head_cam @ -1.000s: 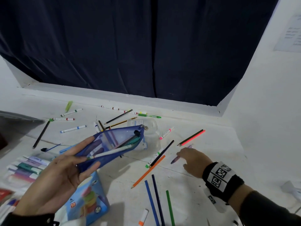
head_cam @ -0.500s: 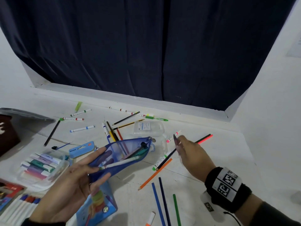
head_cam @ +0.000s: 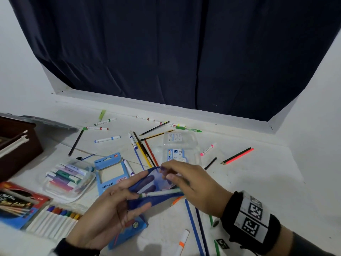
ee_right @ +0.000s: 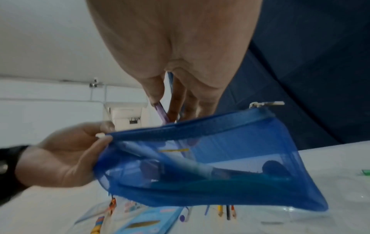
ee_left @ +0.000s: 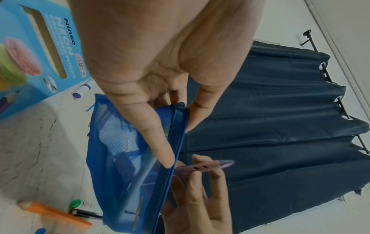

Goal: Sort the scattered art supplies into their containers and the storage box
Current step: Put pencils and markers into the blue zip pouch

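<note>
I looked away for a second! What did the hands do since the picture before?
The right hand picked a purple pen up off the table and carried it left to the mouth of the blue mesh pouch, where it pinches it now. The left hand kept holding the pouch up. The scattered pencils stayed put.

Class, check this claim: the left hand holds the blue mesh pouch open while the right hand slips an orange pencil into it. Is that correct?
Not quite. The left hand does hold the blue mesh pouch open, but the right hand is slipping in a purple pen, not an orange pencil. The left wrist view shows its purple barrel at the pouch's mouth.
</note>
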Available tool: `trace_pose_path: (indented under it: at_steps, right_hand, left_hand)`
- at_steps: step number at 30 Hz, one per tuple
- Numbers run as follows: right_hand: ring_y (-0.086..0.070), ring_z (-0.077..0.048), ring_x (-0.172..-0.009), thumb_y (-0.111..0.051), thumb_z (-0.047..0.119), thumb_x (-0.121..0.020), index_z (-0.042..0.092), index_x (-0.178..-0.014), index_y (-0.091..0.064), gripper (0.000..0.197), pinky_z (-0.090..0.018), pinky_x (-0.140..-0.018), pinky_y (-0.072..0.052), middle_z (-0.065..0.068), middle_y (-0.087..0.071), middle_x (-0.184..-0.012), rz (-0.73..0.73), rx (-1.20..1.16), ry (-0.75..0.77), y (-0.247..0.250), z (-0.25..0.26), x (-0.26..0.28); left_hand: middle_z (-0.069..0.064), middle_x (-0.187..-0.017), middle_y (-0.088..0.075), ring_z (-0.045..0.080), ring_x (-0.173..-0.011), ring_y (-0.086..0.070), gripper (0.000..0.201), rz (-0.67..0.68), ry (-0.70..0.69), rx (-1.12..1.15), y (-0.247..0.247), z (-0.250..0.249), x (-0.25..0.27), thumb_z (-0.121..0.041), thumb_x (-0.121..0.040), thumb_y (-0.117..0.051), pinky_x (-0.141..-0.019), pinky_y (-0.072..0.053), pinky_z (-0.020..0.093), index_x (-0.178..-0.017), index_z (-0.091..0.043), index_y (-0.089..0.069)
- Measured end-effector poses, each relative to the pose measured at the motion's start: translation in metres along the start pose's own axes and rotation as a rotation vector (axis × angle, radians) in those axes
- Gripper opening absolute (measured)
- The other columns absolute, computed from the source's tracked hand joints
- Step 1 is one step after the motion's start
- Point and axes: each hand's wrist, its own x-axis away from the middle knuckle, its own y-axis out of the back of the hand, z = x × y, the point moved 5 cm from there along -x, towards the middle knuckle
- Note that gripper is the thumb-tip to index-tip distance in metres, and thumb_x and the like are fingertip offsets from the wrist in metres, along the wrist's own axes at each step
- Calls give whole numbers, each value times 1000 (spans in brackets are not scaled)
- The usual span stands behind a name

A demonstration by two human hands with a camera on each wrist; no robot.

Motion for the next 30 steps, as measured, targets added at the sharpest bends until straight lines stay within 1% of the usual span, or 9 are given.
trace_pose_path:
  at_steps: [2,6,11,14,18,21,23,25,30]
  right_hand:
    - [-55,-6,-98,-42,27,-105,28,-123,-56,23,-24,-87,-44,7,-61,-106,71,163,48,-11,-5,-2]
    - [-56,-16,-98,-36,41,-102,36,-121,-59,30,-35,-80,-47,4,-61,-100,190,506,74,-26,-13,-9]
    - [-59,-18,-89,-40,45,-99,29,-106,-67,33,-34,-70,-46,3,-62,-94,134,598,50,-25,-8,-28]
    - [-59,-12,-85,-51,37,-95,22,-99,-71,25,-32,-72,-50,6,-63,-92,13,423,67,-23,-1,-49]
    - [-58,-6,-73,-62,16,-91,17,-88,-71,10,-21,-68,-47,8,-63,-81,-323,190,71,-5,5,-88]
    - [-59,-10,-73,-63,13,-87,18,-83,-71,10,-24,-66,-48,7,-65,-77,-451,180,-30,3,-13,-125]
    - [-58,-11,-71,-61,14,-85,18,-79,-68,10,-32,-66,-50,6,-64,-74,-416,251,-129,-3,-40,-152]
    - [-57,-15,-74,-56,18,-87,18,-81,-67,12,-38,-70,-50,4,-63,-77,-297,378,-259,-18,-71,-178]
    - [-56,-27,-106,-43,14,-95,15,-111,-62,26,-35,-85,-47,-6,-59,-113,51,697,-522,-66,-128,-226]
  left_hand:
    - [10,-127,-69,35,-113,-68,51,7,17,-2,0,-3,3,10,-80,-47,-80,-56,50,-118,-11,-74]
    - [10,-127,-69,34,-115,-67,51,17,13,-22,2,-12,10,12,-82,-45,-79,-58,45,-117,-10,-74]
    - [7,-127,-70,28,-114,-68,53,8,-20,-35,15,-30,13,12,-77,-47,-74,-62,38,-114,-13,-75]
    - [6,-126,-70,26,-112,-69,54,0,-44,-41,35,-51,12,10,-72,-54,-74,-62,40,-115,-14,-75]
    - [4,-130,-68,22,-113,-69,79,8,-94,-67,70,-90,6,-2,-41,-77,-70,-63,37,-118,-19,-74]
    - [2,-131,-67,21,-116,-67,79,2,-131,-76,97,-121,-1,-4,-42,-75,-71,-62,34,-120,-20,-73]
    - [2,-131,-67,20,-116,-67,79,0,-150,-87,115,-141,-6,-5,-43,-74,-73,-62,34,-120,-21,-73]
    - [1,-131,-67,20,-117,-66,78,7,-159,-90,133,-159,-13,-5,-43,-74,-71,-62,34,-119,-21,-74]
    - [3,-132,-67,22,-117,-66,77,37,-151,-52,170,-196,-28,-3,-44,-74,-68,-62,34,-119,-19,-73]
